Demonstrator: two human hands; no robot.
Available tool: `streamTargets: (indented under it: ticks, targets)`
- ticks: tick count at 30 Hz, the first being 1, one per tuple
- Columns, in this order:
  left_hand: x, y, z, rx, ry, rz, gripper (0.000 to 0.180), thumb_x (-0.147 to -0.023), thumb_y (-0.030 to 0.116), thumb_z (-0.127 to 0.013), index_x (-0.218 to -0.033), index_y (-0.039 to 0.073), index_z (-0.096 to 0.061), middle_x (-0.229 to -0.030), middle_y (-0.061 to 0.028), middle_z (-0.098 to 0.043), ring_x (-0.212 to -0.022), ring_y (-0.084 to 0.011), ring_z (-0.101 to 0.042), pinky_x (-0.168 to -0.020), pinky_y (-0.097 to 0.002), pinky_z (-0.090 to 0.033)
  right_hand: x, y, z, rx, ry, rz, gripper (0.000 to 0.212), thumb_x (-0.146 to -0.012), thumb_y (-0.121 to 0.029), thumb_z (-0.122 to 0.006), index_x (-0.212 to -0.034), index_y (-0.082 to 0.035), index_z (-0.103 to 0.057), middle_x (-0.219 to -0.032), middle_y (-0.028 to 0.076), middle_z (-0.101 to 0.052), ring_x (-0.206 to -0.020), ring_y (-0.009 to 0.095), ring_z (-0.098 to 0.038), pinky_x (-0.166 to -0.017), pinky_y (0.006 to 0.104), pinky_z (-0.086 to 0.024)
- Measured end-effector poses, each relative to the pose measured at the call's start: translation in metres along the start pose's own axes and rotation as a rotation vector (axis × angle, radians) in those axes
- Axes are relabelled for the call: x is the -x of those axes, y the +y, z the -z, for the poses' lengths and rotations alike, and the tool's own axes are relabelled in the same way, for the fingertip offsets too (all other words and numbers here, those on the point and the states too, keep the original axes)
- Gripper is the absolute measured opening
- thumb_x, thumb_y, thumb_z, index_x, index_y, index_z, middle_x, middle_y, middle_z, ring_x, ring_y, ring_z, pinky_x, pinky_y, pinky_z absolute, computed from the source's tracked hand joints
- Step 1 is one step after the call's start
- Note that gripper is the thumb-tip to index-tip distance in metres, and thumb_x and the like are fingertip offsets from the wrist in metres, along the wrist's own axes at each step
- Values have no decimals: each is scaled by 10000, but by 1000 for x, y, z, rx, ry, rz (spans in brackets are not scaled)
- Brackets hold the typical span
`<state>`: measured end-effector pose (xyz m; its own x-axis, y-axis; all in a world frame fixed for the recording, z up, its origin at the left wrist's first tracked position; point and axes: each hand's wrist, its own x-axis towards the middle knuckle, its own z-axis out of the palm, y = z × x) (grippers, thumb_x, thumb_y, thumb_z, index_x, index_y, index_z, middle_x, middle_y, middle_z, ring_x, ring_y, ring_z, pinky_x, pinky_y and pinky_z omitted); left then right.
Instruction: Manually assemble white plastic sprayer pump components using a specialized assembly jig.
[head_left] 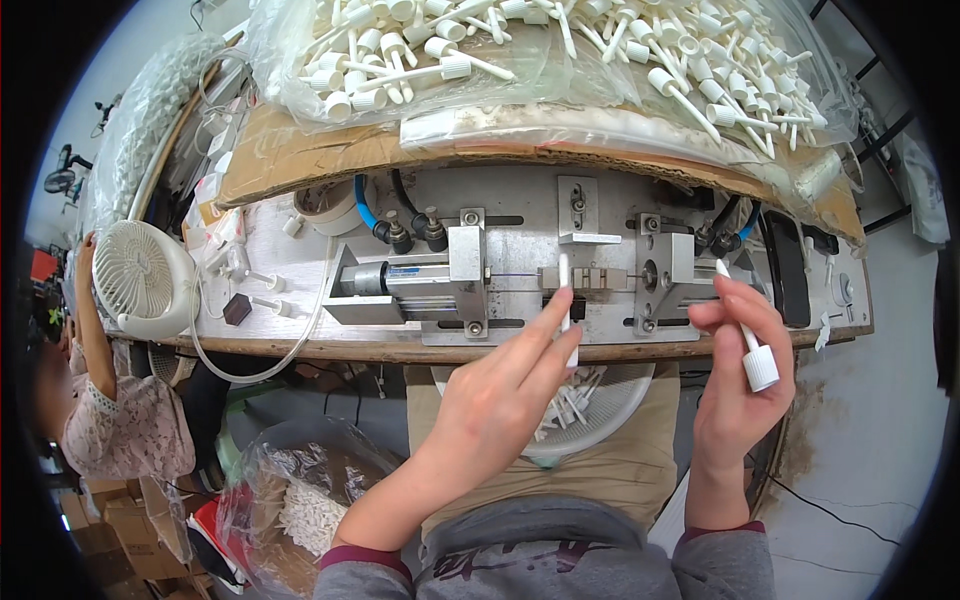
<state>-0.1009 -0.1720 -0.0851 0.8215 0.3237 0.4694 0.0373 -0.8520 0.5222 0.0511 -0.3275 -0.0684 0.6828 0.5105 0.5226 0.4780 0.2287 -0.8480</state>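
Left-hand piece: a slim, smooth white plastic stem (564, 271), upended over the middle of the machine, before a stepped metal block (606, 279); whether it touches the block cannot be told.
Left hand (505, 390): fingers closed on that stem, wrist slanting in from the near left.
Right-hand piece: a white applicator cap (761, 369), its short cylinder finely ribbed, its thin rod running up to the far left under the fingers.
Right hand (745, 385): curled around the rod, palm turned inward, just off the machine's right end.
Metalwork: the block sits between a bolted left bracket (467, 275) and a drilled right bracket (650, 275), with a gap on the left; a round-bodied cylinder (418, 277) lies behind the left one, and an angled steel stop (578, 208) stands on the far side.
Far edge: torn brown cardboard (290, 165) hangs close over the hoses, bearing a clear, wrinkled bag of ribbed caps.
Near edge: the worn wooden bench lip (385, 349) bows along the front; a mesh basket (627, 412) of white pieces rests below, on the lap.
Side room: a black phone (787, 268) bounds the right hand's outer side; a round white fan (145, 277) stands well left.
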Motion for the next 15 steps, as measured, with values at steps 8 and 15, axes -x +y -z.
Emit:
streamTargets:
  ticks: [8, 15]
  targets:
    - [-15, -3, -5, -315, -86, -90, 304, -739, 132, -794, -1030, 59, -744, -1252, -94, -695, -623, -152, -665, -557, -275, -491, 2, -5, -11, -190, -38, 14, 568, -970, -278, -639, -1369, 69, -431, -1436, 314, -445, -1239, 405, -582, -1058, 495, -458]
    - [-19, -5, 9, -274, -147, -102, 274, -760, 154, -796, -1019, 79, -749, -1200, -76, -713, -608, -182, -648, -579, -288, -508, 1, -10, -3, 226, -285, 160, 444, -807, 8, -764, -1207, 28, -571, -1368, 269, -538, -1121, 321, -662, -892, 394, -568]
